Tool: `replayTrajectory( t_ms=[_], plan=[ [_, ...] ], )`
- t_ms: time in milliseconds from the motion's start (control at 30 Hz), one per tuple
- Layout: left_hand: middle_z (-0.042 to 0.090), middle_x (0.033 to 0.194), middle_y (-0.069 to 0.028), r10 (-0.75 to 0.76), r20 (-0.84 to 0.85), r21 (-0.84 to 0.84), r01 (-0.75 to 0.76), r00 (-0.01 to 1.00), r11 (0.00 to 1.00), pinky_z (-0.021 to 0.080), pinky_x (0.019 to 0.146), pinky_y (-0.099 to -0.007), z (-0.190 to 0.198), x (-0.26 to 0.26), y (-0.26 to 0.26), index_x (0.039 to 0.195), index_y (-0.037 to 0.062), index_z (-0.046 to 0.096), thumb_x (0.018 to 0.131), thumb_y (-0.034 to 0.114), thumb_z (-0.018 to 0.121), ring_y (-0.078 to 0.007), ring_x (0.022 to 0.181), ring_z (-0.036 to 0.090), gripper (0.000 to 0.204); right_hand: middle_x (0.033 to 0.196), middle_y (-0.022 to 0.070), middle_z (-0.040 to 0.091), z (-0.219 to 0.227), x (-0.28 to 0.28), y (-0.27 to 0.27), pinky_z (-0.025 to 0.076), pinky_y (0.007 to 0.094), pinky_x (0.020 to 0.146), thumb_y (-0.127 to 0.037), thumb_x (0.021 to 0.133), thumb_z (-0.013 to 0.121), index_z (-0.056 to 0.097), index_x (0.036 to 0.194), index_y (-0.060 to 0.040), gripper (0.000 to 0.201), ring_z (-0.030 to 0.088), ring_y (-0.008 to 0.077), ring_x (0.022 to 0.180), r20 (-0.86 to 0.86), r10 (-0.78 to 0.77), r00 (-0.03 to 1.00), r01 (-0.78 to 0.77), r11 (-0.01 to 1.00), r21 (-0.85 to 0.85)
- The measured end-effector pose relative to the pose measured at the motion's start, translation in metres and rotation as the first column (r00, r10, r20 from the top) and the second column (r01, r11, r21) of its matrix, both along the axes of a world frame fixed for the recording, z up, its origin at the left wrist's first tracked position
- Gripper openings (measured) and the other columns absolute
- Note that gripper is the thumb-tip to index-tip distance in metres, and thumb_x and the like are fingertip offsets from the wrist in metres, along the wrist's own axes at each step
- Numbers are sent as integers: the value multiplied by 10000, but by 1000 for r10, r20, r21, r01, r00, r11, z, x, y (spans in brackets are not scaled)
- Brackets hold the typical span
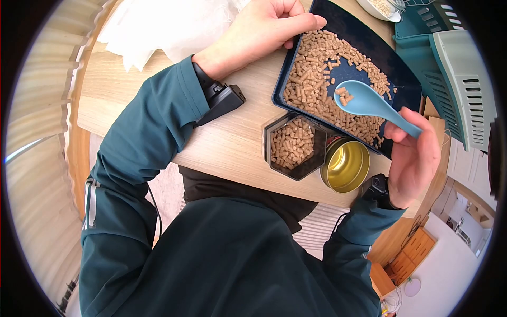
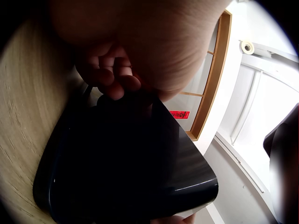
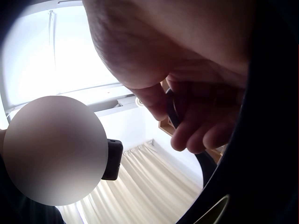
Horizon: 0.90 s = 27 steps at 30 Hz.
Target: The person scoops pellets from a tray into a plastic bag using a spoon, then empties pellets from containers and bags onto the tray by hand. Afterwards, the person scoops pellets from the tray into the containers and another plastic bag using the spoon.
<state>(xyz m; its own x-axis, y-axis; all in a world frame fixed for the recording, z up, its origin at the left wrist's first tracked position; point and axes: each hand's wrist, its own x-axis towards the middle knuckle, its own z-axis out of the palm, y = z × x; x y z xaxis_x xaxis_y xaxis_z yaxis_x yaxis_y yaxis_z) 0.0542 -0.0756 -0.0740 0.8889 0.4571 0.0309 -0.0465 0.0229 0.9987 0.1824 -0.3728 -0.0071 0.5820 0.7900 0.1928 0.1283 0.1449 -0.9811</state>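
A dark blue tray (image 1: 364, 29) holds a spread of tan wood-like pellets (image 1: 306, 74), with a bare patch of its floor showing in the middle. My left hand (image 1: 261, 37) grips the tray's left rim, thumb over the top and fingers curled beneath; the left wrist view shows those fingers (image 2: 114, 84) against the tray's outer wall. In my right hand (image 1: 417, 158) is the handle of a light blue spoon (image 1: 367, 98), pinched between thumb and fingers. Its bowl is over the tray and carries several pellets.
Close by the tray's near edge stand a clear hexagonal container (image 1: 268, 145) of pellets and a gold-coloured round tin (image 1: 346, 165). White plastic sheeting (image 1: 163, 31) lies at the back left. Teal and grey slatted baskets (image 1: 465, 90) and a white bowl (image 1: 383, 9) are at the right.
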Motion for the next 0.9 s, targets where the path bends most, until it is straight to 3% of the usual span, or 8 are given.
replayTrajectory(
  t_ms=[33, 100, 233, 333, 433, 600, 667, 900],
  plan=[
    [580, 705, 49, -1, 7, -4, 1, 1000, 1000, 392, 584, -205, 0, 0, 0, 798, 79, 619, 1019, 308, 724, -34, 632, 491, 335, 983, 176, 722, -2, 3, 1, 548, 339, 822, -285, 1111, 507, 652, 1290, 121, 466, 686, 218, 881, 0, 0, 1000, 0, 1000, 0],
    [580, 705, 49, -2, 6, -4, 2, 1000, 1000, 392, 584, -206, 0, 0, 0, 799, 79, 620, 1019, 307, 725, -34, 632, 490, 333, 1001, 189, 717, -6, 12, 5, 539, 356, 801, -302, 1115, 497, 641, 1310, 117, 484, 672, 232, 895, 192, 309, 931, -345, 919, 192],
    [581, 707, 50, 3, -5, -5, -3, 1000, 1000, 390, 583, -206, 1, 0, 0, 804, 81, 623, 1017, 306, 727, -34, 633, 486, 327, 983, 183, 711, -4, 10, 3, 528, 361, 786, -292, 1115, 502, 634, 1340, 98, 468, 660, 230, 910, 216, 326, 920, -361, 921, 144],
    [582, 708, 50, 20, -39, 24, -19, 999, 1000, 389, 580, -206, 4, -2, 0, 806, 83, 624, 1016, 306, 728, -34, 631, 483, 323, 1020, 138, 713, -2, -8, 11, 516, 297, 810, -193, 1091, 577, 682, 1312, 69, 359, 648, 172, 916, 193, -136, 972, 161, 980, -120],
    [583, 709, 50, 17, -36, 11, -17, 999, 1000, 386, 576, -207, 2, -1, 0, 807, 83, 625, 1015, 307, 729, -34, 628, 481, 322, 1042, 112, 713, 1, -18, 22, 502, 258, 823, -130, 1065, 625, 715, 1279, 49, 293, 645, 144, 919, 341, -116, 933, 236, 912, -336],
    [585, 709, 50, 10, -17, -5, -10, 1000, 1000, 385, 574, -206, -1, 1, 1, 803, 82, 625, 1018, 306, 725, -33, 626, 482, 326, 1047, 116, 709, 7, -19, 21, 495, 248, 851, -89, 1036, 657, 722, 1271, 43, 278, 664, 148, 967, 331, 26, 943, 100, 928, -358],
    [586, 710, 49, 6, -8, -8, -6, 1000, 1000, 387, 575, -205, -1, 1, 0, 801, 82, 624, 1019, 305, 724, -33, 627, 484, 328, 1049, 127, 709, 10, -15, 17, 505, 256, 865, -83, 1026, 665, 720, 1268, 54, 283, 674, 159, 969, 277, 168, 946, -57, 927, -370],
    [588, 712, 47, 1, 23, -12, 0, 1000, 1000, 394, 580, -204, -2, 1, 0, 795, 82, 622, 1023, 302, 720, -32, 631, 491, 332, 1030, 127, 743, 8, -12, 10, 534, 284, 870, -137, 1053, 624, 723, 1251, 65, 300, 699, 167, 926, 149, 1, 989, 52, 935, -350]
  ],
)
